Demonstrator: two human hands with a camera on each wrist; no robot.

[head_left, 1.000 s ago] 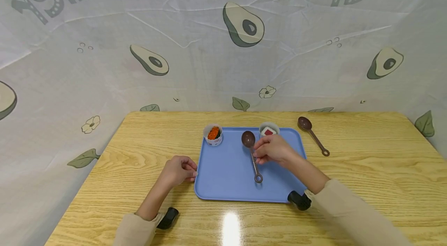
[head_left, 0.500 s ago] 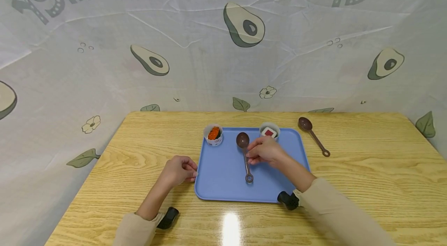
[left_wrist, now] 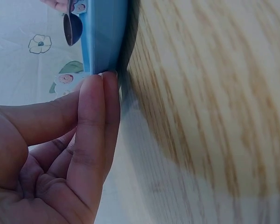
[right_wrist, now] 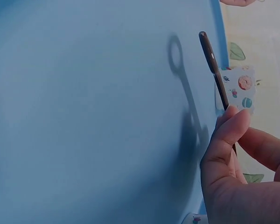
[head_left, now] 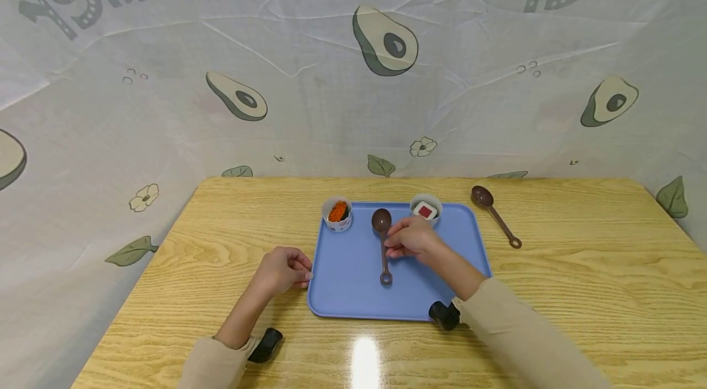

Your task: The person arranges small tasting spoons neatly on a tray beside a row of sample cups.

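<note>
Brown long-handled spoon with a ringed end is held above a blue rectangular tray, its handle pinched between thumb and fingertips of the right hand; its shadow is cast below. Tray's left rim is pinched by the left hand, fingertips brought nearly together. Orange-topped sushi is contained in a round white patterned cup at the far left corner; red-centred white sushi in a similar cup, far right. Second brown spoon laid on the wooden table, right of the tray.

2 spoons, 2 cups, 2 sushi pieces, 1 tray, 1 table, 2 hands.
</note>
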